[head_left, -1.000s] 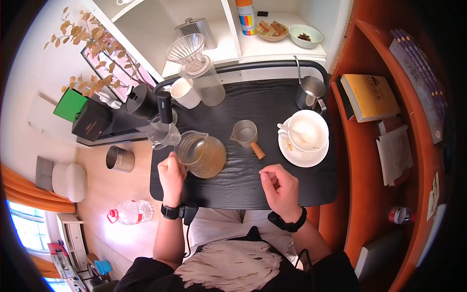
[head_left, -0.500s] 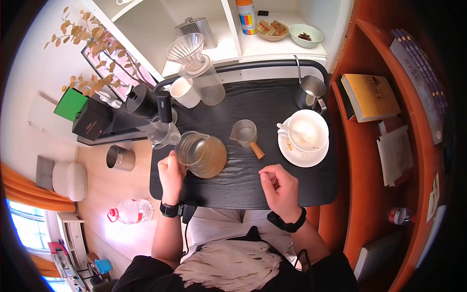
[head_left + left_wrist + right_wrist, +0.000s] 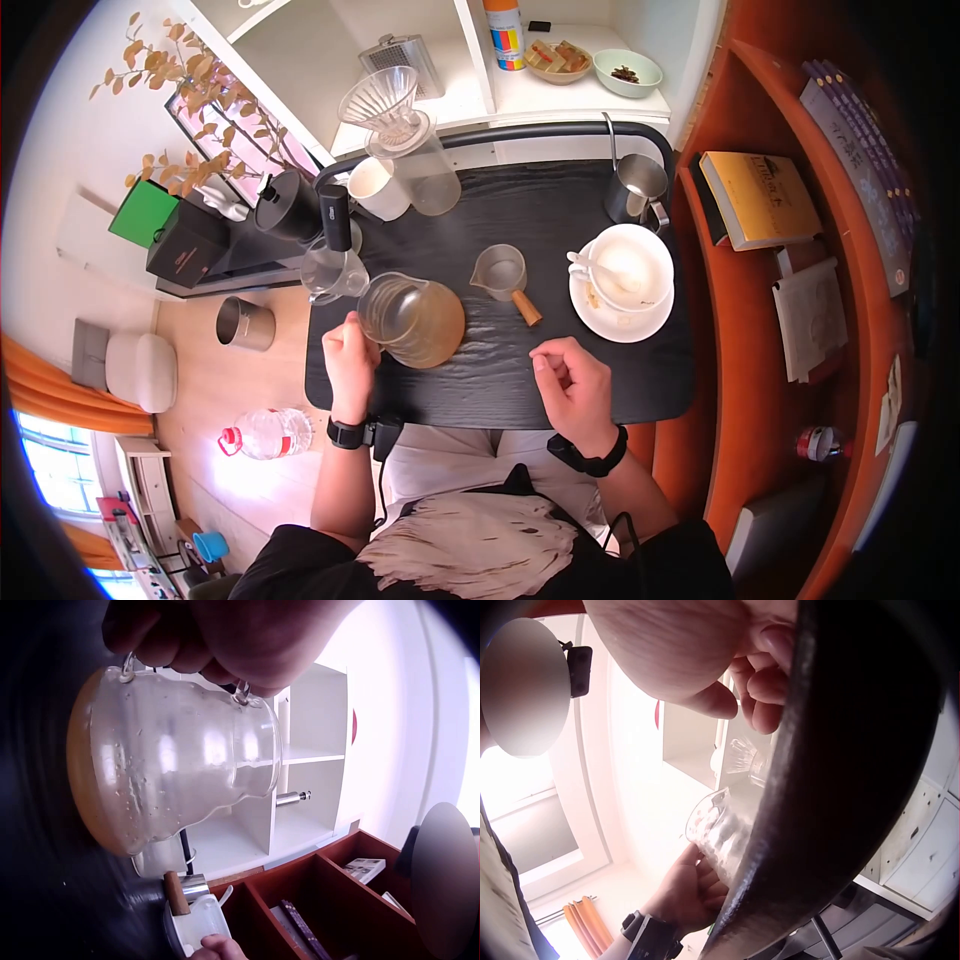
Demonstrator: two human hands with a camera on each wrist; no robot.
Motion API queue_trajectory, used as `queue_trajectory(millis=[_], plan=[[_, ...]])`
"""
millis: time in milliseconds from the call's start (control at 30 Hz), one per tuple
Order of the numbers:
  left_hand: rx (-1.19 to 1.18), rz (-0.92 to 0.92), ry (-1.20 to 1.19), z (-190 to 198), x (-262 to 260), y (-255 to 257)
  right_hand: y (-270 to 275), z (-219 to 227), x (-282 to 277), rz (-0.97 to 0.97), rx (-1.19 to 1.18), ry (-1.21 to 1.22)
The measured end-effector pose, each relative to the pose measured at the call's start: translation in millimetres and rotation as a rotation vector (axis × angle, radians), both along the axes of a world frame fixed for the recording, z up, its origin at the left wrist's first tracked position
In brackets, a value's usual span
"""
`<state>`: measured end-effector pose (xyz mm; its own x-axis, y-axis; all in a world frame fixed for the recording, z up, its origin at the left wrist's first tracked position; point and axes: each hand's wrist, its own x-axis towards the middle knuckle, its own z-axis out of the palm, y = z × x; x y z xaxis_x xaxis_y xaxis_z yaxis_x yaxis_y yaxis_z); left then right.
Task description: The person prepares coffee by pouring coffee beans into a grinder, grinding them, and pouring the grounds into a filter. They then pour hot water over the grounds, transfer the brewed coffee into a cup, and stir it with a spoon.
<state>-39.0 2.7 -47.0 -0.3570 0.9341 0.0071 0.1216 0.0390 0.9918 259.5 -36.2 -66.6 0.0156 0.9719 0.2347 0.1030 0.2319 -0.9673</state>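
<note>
In the head view my left hand (image 3: 350,362) grips the handle of a clear glass coffee server (image 3: 412,320), fingers curled round it. Brown liquid (image 3: 86,765) fills the bottom of the server, and droplets cling to its inner wall. The server stands upright at the left front of the black table (image 3: 470,390). My right hand (image 3: 575,385) lies loosely curled by the table's front edge, holding nothing. Between the hands and farther back sits a small glass measuring cup (image 3: 498,270) with a wooden handle.
At right a white cup (image 3: 640,262) with a spoon stands on a saucer (image 3: 610,328). A steel pitcher (image 3: 638,190) is behind it. At back left are a glass dripper (image 3: 385,105) on a glass vessel, a white cup (image 3: 378,190) and another glass vessel (image 3: 335,272). Shelves border the back and right.
</note>
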Motion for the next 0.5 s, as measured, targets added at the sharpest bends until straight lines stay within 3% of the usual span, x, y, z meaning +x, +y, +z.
queue_trajectory(millis=[500], plan=[[-0.010, -0.028, -0.022, 1.3, 11.6, -3.3, -0.1, -0.5, -0.7, -0.012, 0.011, -0.025]])
